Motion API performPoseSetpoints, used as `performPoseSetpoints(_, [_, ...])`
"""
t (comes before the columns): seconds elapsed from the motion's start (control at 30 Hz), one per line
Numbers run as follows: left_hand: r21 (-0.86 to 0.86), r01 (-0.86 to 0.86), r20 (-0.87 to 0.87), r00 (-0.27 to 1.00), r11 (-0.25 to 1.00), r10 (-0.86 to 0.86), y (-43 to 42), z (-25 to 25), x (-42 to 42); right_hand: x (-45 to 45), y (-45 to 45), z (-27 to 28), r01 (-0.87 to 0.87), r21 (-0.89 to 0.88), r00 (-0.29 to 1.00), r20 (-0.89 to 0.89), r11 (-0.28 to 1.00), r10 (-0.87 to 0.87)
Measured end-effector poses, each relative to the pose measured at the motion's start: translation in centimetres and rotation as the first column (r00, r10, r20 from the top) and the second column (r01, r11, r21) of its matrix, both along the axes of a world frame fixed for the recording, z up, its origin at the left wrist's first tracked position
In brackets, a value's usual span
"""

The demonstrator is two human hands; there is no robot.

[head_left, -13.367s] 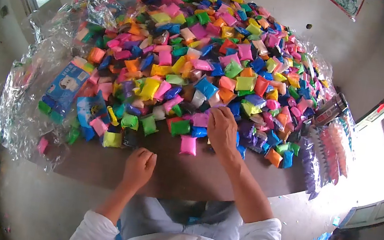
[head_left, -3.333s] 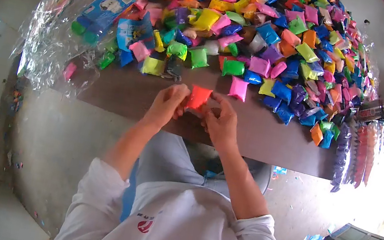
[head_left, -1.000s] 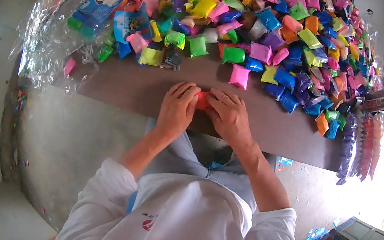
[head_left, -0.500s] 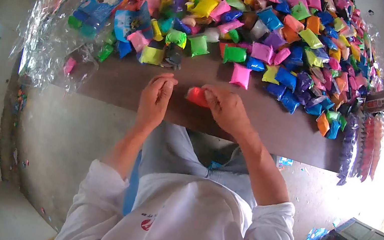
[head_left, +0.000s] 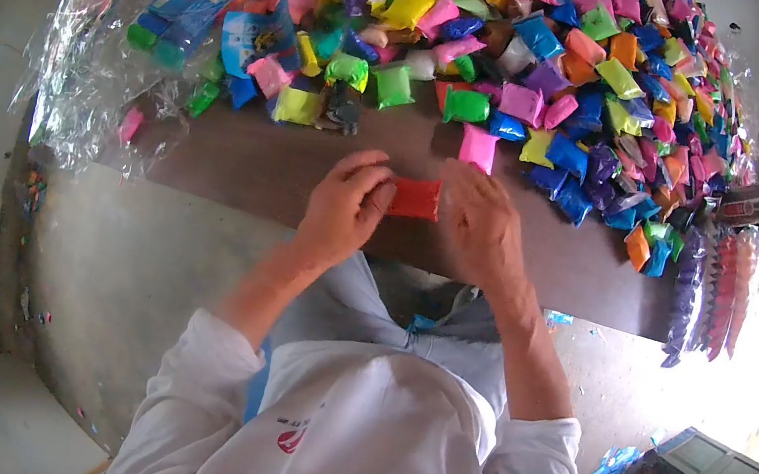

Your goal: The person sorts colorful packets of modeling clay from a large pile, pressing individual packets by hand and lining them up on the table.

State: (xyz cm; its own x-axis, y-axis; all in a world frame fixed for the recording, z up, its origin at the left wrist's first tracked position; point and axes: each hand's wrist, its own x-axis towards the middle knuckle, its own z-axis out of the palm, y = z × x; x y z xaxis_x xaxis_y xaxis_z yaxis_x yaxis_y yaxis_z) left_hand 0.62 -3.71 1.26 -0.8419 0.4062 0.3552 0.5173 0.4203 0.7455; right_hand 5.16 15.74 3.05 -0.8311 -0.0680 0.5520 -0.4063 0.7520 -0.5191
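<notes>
I count one red packet (head_left: 417,199) between my left hand (head_left: 344,206) and right hand (head_left: 485,225), one pink packet (head_left: 477,149) just beyond the right (the pile (head_left: 538,38): too crowded).

Glossy red plastic packet (head_left: 416,198), smooth brown tabletop (head_left: 584,271), shiny crinkled clear plastic wrap (head_left: 90,78), matt white cloth shirt (head_left: 370,416).

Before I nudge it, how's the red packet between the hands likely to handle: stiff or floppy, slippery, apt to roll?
Probably soft rather than stiff: the red packet looks like thin wrap, not a rigid box. Perhaps a bit slippery, given the smooth, film-like surface. Unlikely to roll on the table: its outline is roughly rectangular, not round.
</notes>
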Motion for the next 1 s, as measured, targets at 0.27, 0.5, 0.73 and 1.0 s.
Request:
performPoseSetpoints(0.27, [-0.231,0.031,-0.209,0.975,0.972,-0.08,2.1,-1.4,1.1,1.7,-1.0,-2.1,0.014,0.272,0.993,0.106,0.962,-0.045])
performPoseSetpoints(0.5, [-0.32,-0.044,-0.264,0.964,0.946,-0.044,1.8,-1.3,1.1,1.5,-0.6,-2.4,0.021,0.213,0.998,0.061,0.977,-0.035])
performPoseSetpoints(0.73, [-0.136,-0.106,-0.199,0.977,0.985,0.077,0.7,-2.0,1.0,1.1,0.7,-1.0,-0.038,-0.002,0.998,0.057,0.999,0.038])
performPoseSetpoints(1.0, [0.053,-0.17,-0.085,0.981,0.984,0.174,-2.1,-0.8,0.8,2.4,-1.1,-1.0,0.152,-0.086,0.988,0.048,0.985,-0.149])
